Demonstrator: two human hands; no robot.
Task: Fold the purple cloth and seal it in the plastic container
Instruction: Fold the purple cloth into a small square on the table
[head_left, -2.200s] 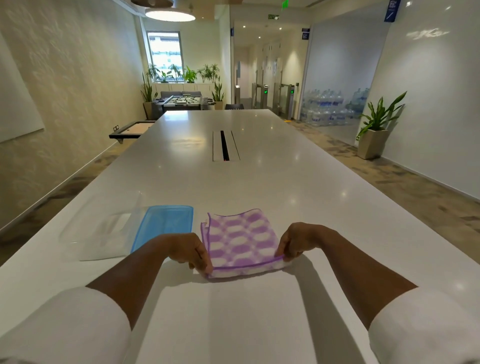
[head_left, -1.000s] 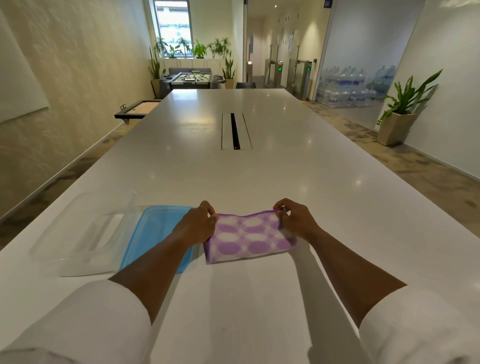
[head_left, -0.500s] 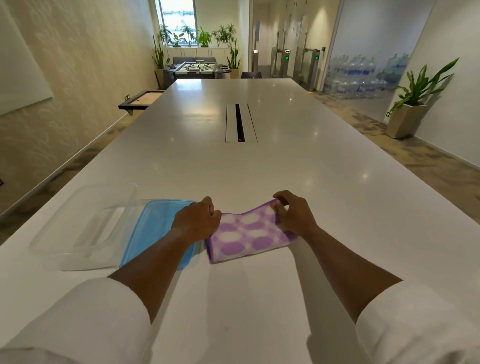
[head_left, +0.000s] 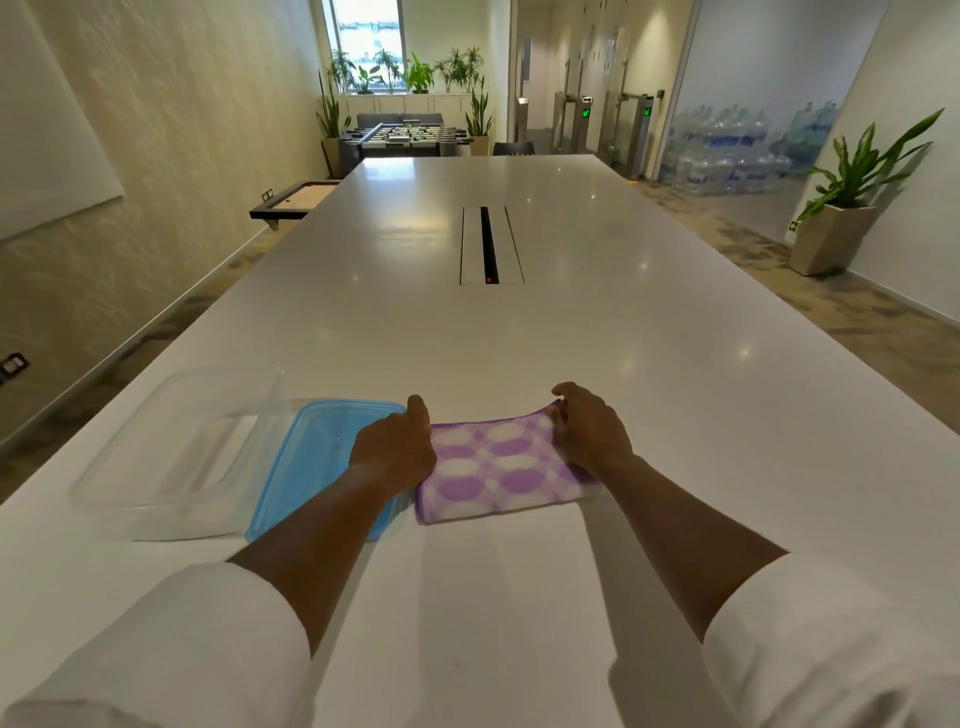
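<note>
Tabletop (head_left: 519, 338), glossy white and long, fills the middle of the frame up to a cable slot (head_left: 491, 245) at centre. Textured cream wall runs along the left, a potted plant (head_left: 841, 208) and stacked water bottles (head_left: 737, 156) sit at upper right, and a foosball table (head_left: 400, 136) stands at top centre. The purple cloth (head_left: 498, 470) lies folded at lower centre. My left hand (head_left: 392, 449) grips its left edge; my right hand (head_left: 589, 431) pinches its far right corner. The blue lid (head_left: 317, 457) lies just left of it, partly under my left forearm, with the clear plastic container (head_left: 176, 457) further left, open. Bare table stretches ahead and right. I can read no writing.
</note>
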